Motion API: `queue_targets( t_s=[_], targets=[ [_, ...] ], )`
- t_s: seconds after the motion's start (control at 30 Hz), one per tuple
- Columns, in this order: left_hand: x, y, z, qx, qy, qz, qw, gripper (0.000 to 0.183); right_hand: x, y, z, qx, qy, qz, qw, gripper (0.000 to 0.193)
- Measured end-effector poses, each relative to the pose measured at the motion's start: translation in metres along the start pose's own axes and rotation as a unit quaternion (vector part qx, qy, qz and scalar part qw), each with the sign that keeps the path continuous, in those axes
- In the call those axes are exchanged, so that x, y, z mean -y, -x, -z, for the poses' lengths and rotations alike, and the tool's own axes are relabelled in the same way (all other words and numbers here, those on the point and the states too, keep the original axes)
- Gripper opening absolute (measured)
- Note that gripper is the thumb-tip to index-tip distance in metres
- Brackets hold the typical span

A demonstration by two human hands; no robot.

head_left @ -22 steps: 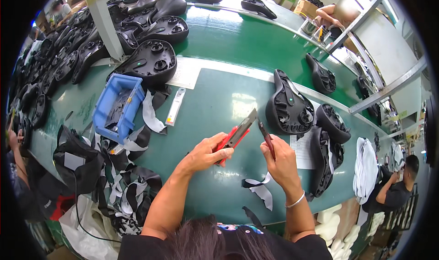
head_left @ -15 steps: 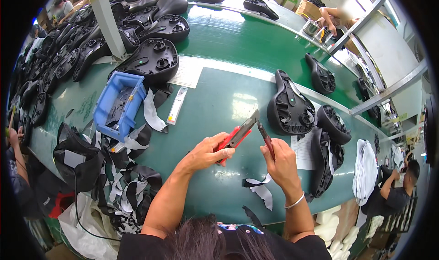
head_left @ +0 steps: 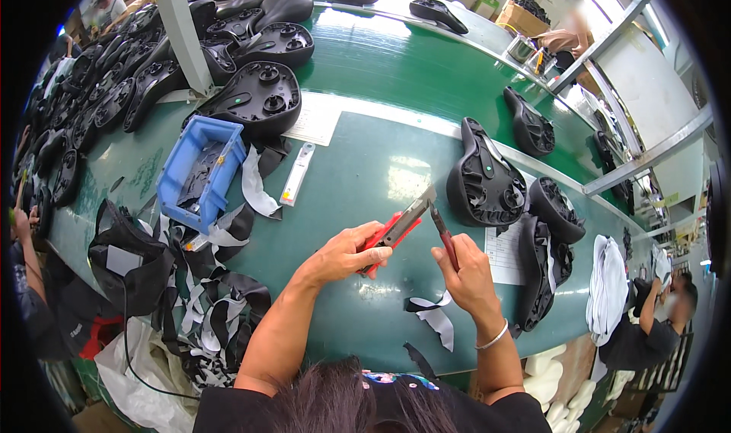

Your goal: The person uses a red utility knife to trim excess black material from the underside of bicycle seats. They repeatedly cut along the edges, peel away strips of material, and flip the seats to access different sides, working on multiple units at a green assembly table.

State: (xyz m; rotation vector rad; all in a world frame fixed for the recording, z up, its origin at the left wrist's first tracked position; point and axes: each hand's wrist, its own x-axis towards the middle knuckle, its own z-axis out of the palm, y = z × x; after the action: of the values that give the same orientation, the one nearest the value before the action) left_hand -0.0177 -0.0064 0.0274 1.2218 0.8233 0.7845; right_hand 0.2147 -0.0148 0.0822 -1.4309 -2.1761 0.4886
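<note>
Left hand (head_left: 356, 252) wrapped around the red utility knife (head_left: 392, 233), thumb along the near side, blade (head_left: 417, 207) run out and angled up to the right, away from the body. That hold probably steadies the knife and keeps the fingers back from the edge. Right hand (head_left: 470, 274) clenched on the dark red handles of a small tool, likely pliers (head_left: 448, 247), nose up at the blade's far end. Tips meet or nearly meet there; too small to tell whether the nose bites the blade. Both tools are up off the green worktable (head_left: 343, 166), in front of the chest, presumably so both hands can bear on the same spot.

Right of the pliers: black bicycle saddle (head_left: 483, 178) upside down, its ribbed underside exposed; more saddles (head_left: 537, 269) piled just beside it, near a printed sheet (head_left: 500, 254). Fabric scrap (head_left: 438, 325) lies near the right wrist. Left: blue bin (head_left: 189, 218) with dark bits inside, likely set there to collect small pieces within reach; slim white case (head_left: 297, 174) just right of it, black and grey fabric strips (head_left: 221, 311) heaped below, near the left forearm.
</note>
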Motion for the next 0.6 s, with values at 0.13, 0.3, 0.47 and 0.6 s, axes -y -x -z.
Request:
queue_targets(
  t_s=[0.13,0.3,0.47,0.6],
  targets=[
    [0.003,0.001,0.000,0.005,0.018,-0.010,1.000,0.033,0.000,0.001,0.002,0.020,-0.058,-0.018,0.998,0.025],
    [0.004,0.000,0.003,0.032,0.034,-0.016,0.999,0.030,-0.005,0.004,0.003,0.090,-0.186,-0.073,0.976,0.032],
    [0.001,0.000,0.003,0.034,0.062,0.001,0.997,0.031,-0.001,0.005,0.009,0.137,-0.494,-0.216,0.831,0.031],
    [0.007,-0.005,0.005,0.009,0.117,-0.021,0.993,0.029,-0.010,-0.007,0.015,0.119,-0.312,-0.172,0.927,0.030]
  ],
)
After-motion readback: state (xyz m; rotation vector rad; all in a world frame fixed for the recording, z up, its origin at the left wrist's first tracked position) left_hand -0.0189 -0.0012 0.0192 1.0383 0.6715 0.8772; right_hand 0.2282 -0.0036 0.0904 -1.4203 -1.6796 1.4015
